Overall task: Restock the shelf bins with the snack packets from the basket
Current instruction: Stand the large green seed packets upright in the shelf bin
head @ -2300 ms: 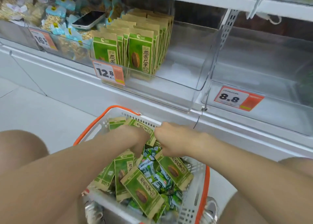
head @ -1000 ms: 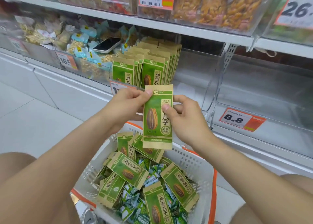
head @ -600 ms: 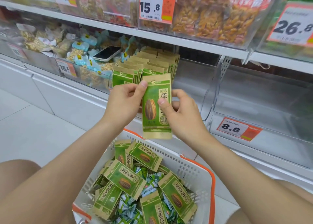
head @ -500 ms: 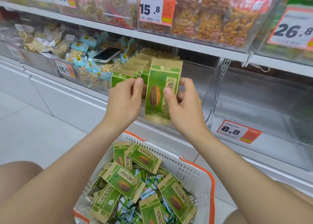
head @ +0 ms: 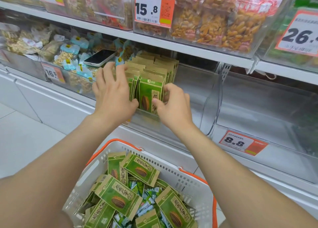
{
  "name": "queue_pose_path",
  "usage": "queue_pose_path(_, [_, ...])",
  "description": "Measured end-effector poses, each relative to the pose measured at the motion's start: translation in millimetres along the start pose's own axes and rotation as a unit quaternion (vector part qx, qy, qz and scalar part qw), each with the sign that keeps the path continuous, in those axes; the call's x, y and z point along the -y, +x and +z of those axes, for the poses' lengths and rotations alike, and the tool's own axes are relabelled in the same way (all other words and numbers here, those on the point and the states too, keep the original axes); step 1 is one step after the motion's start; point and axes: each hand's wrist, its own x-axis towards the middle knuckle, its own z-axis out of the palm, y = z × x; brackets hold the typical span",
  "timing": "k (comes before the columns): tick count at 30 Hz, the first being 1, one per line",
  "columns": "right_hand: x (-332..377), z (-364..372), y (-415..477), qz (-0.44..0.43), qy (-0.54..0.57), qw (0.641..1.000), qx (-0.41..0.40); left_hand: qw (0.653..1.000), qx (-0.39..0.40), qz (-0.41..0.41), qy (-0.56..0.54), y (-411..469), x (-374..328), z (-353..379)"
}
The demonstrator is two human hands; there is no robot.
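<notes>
A green and tan snack packet (head: 149, 96) stands upright at the front of the row of matching packets (head: 154, 67) in the clear shelf bin (head: 210, 96). My right hand (head: 173, 107) pinches the packet's right edge between thumb and fingers. With straight fingers, my left hand (head: 112, 93) rests against the packets to the left, and its thumb touches the front packet's left edge. Below my forearms, the white basket (head: 172, 165) with orange handles holds several more green packets (head: 120, 198) over a heap of small sachets.
A phone (head: 99, 57) lies on bagged snacks in the bin to the left. The right part of the packets' bin is bare. A further clear bin (head: 275, 117) with an 8.8 price tag (head: 242, 143) sits to the right. Filled bins line the upper shelf.
Both hands lifted one packet out of the basket, carried it up and forward, and stood it at the front of the row in the bin. The left hand's fingers have straightened onto the neighbouring packets.
</notes>
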Motion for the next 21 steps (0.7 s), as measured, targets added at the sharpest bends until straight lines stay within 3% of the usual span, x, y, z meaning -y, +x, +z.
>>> queue_pose_path(5, [4,3,10,0.027,-0.058,0.998,0.014,0.997,0.065,-0.037,-0.011,8,4,0])
queue_pose_path(14, [4,14,26,0.033,-0.078,0.995,0.043,0.997,0.057,-0.024,-0.042,7,7,2])
queue_pose_path(17, [0,1,23,0.030,-0.120,0.991,0.059,0.999,0.025,-0.006,-0.043,0,6,2])
queue_pose_path(21, [5,-23,3,-0.048,-0.146,0.988,0.017,0.988,-0.112,0.097,-0.030,-13,-3,-10])
